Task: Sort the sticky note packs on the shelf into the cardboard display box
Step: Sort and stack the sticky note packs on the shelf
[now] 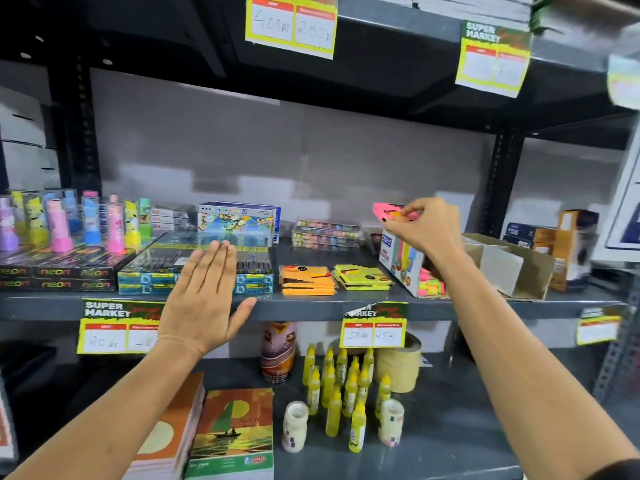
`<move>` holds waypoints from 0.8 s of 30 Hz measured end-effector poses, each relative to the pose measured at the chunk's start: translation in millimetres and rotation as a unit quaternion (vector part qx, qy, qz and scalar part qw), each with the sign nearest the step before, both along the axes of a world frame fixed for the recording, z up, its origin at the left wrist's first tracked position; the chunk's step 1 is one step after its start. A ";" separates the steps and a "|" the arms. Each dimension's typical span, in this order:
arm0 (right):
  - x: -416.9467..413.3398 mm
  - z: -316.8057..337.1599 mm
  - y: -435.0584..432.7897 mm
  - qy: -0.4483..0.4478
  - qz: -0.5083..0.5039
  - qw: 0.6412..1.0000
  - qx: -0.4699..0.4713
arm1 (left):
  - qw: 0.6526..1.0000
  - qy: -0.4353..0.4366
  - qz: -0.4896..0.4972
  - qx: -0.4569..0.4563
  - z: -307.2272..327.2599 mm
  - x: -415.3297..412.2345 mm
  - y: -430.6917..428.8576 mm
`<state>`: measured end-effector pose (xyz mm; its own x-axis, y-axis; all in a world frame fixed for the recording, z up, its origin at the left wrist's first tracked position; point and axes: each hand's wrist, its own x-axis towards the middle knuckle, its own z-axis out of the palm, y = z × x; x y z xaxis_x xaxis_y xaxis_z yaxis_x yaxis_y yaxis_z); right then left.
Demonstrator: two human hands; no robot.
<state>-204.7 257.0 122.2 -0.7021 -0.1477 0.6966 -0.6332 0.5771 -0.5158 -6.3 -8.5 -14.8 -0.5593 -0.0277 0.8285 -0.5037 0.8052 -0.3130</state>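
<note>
My right hand [424,225] pinches a pink sticky note pack [386,211] and holds it in the air just above the cardboard display box [398,263]. The box lies tilted on the middle shelf, with pink and green packs [431,285] showing at its open lower end. Left of the box, a stack of orange packs [306,280] and a stack of yellow packs [362,277] rest on the shelf. My left hand [204,296] hovers flat and open in front of the shelf edge, fingers together, holding nothing.
Pen boxes [152,268], neon boxes [55,275] and colourful tubes [59,223] fill the shelf's left side. An opened brown carton [512,268] and small boxes sit at the right. Glue bottles [341,382], tape rolls and notebooks [232,431] stand on the lower shelf. Price tags hang from the shelf edges.
</note>
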 end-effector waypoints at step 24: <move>-26.3 -62.5 95.3 -0.096 -0.111 0.987 0.062 | 0.999 0.016 -0.029 -0.001 0.8 0.9 1.9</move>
<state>-231.0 352.2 59.7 -0.8439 -0.0511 0.5341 -0.3814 0.7572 -0.5303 -5.4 -6.6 -14.0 -0.5325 0.0054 0.8464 -0.4653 0.8334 -0.2981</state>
